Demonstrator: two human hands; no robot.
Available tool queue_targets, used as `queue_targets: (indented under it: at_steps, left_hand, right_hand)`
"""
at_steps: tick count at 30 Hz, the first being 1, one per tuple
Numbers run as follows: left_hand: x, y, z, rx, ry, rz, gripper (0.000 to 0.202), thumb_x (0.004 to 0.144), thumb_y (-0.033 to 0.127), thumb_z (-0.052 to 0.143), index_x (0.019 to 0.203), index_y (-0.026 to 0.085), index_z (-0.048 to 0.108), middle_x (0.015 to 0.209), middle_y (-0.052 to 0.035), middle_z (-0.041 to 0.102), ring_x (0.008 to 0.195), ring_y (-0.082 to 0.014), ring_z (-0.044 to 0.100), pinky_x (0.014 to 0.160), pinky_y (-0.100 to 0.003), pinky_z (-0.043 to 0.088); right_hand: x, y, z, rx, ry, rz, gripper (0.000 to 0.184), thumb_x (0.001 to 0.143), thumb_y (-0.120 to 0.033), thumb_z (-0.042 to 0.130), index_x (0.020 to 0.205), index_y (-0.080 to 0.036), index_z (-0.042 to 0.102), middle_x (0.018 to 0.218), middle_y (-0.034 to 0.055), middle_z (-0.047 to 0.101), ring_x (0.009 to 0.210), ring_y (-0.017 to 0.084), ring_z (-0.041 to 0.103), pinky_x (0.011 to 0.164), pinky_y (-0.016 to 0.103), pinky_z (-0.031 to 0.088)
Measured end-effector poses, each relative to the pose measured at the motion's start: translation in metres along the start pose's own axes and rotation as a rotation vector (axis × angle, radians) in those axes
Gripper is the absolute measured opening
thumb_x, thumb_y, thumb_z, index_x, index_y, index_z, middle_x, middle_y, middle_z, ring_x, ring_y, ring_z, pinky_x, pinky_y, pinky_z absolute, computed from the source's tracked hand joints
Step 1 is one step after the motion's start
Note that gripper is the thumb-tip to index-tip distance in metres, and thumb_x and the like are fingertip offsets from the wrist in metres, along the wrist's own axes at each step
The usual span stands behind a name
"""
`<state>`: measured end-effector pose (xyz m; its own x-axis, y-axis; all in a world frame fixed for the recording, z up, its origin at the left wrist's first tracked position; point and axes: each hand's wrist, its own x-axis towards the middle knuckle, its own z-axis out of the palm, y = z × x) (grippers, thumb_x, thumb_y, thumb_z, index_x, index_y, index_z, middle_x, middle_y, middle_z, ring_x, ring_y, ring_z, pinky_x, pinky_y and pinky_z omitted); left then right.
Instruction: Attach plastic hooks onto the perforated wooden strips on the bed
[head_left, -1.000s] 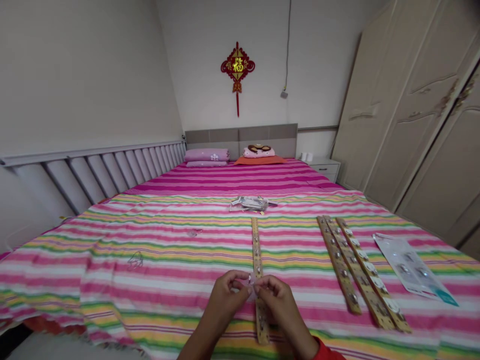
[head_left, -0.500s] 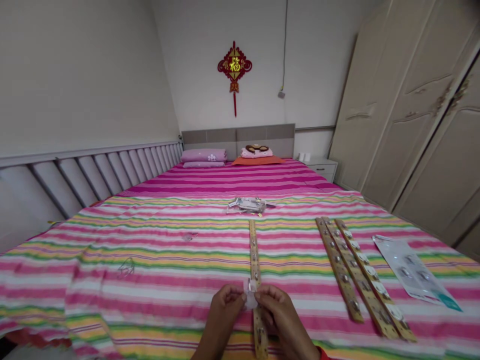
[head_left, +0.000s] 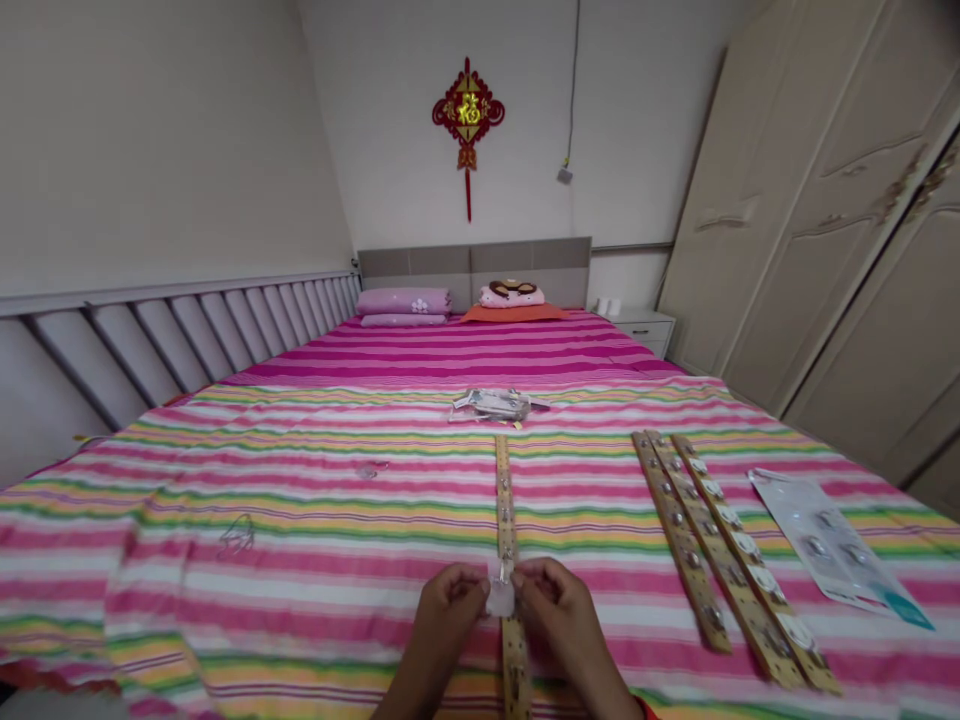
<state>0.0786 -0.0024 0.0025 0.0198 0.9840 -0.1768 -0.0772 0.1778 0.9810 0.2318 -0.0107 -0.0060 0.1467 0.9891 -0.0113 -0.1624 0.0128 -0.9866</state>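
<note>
A small clear adhesive hook [head_left: 500, 596] with a metal prong is pinched at its left edge by my left hand [head_left: 448, 610]. My right hand [head_left: 561, 612] closes its thumb and finger on the right side of the same hook. Below the hook lies a narrow wooden strip [head_left: 503, 520] with metal fittings along it, running away from me over the striped sheet. The hook and my fingers hide part of that strip.
To the right lie wooden strips [head_left: 688, 560] with metal fittings, one bearing white discs [head_left: 746, 545]. Beyond them is a clear packet [head_left: 841, 550]. A plastic bag of parts [head_left: 496, 404] lies farther back. Small clear pieces [head_left: 369, 470] and a thin loop [head_left: 238, 536] are at left.
The view has shifted slightly. Both hands stay at the hook above the strip; my right fingers have moved a little toward its upper right edge, and more of the hook shows.
</note>
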Motion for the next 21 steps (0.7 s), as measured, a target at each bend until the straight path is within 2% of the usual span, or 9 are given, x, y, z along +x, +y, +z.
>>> queue_targets:
  at_steps: [3,5,9,13,18,21]
  left_hand:
    - [0.000,0.009,-0.005,0.081,-0.075,0.013,0.026,0.056,0.038,0.072,0.062,0.016,0.062,0.051,0.0020,0.057,0.050,-0.0111,0.051,0.052,-0.023,0.039]
    - [-0.003,0.017,-0.006,0.142,-0.137,0.037,0.020,0.058,0.034,0.071,0.061,0.016,0.062,0.054,0.0010,0.059,0.052,-0.0115,0.051,0.053,-0.023,0.039]
    - [-0.012,0.033,-0.006,0.303,-0.281,0.090,0.008,0.064,0.024,0.063,0.064,0.016,0.064,0.055,0.0014,0.057,0.053,-0.0108,0.048,0.051,-0.021,0.035]
    - [-0.018,0.043,-0.008,0.484,-0.383,0.132,0.010,0.066,0.017,0.055,0.068,0.014,0.065,0.054,0.0040,0.051,0.052,-0.0085,0.042,0.049,-0.019,0.029]
    - [-0.021,0.052,-0.009,0.677,-0.434,0.182,0.011,0.066,0.016,0.054,0.069,0.014,0.065,0.056,0.0049,0.050,0.055,-0.0081,0.042,0.049,-0.018,0.028]
    - [-0.017,0.058,-0.006,0.638,-0.414,0.222,0.009,0.068,0.019,0.057,0.071,0.016,0.065,0.059,0.0038,0.053,0.057,-0.0091,0.045,0.052,-0.019,0.032]
  right_hand:
    - [0.001,-0.010,-0.006,-0.085,0.016,-0.098,0.035,0.063,-0.052,0.071,0.069,-0.018,0.069,0.062,0.0028,0.062,0.059,0.017,0.053,0.054,0.026,0.040]
    - [0.002,-0.017,-0.009,-0.169,-0.031,-0.190,0.029,0.069,-0.048,0.068,0.071,-0.019,0.071,0.066,0.0038,0.063,0.061,0.017,0.054,0.055,0.027,0.041]
    - [0.002,-0.025,-0.010,-0.302,-0.222,-0.342,0.015,0.074,-0.033,0.066,0.078,-0.022,0.074,0.075,0.0051,0.063,0.064,0.017,0.055,0.057,0.027,0.041]
    - [-0.004,-0.027,-0.010,-0.403,-0.382,-0.372,0.011,0.076,-0.022,0.062,0.076,-0.021,0.073,0.073,0.0046,0.061,0.065,0.017,0.055,0.057,0.026,0.041]
    - [-0.011,-0.035,-0.012,-0.557,-0.475,-0.428,0.012,0.076,-0.012,0.059,0.072,-0.020,0.068,0.075,0.0035,0.059,0.070,0.016,0.056,0.060,0.025,0.041]
    - [-0.009,-0.040,-0.013,-0.603,-0.469,-0.454,0.014,0.076,-0.011,0.056,0.069,-0.019,0.064,0.072,0.0025,0.058,0.070,0.016,0.054,0.061,0.025,0.039]
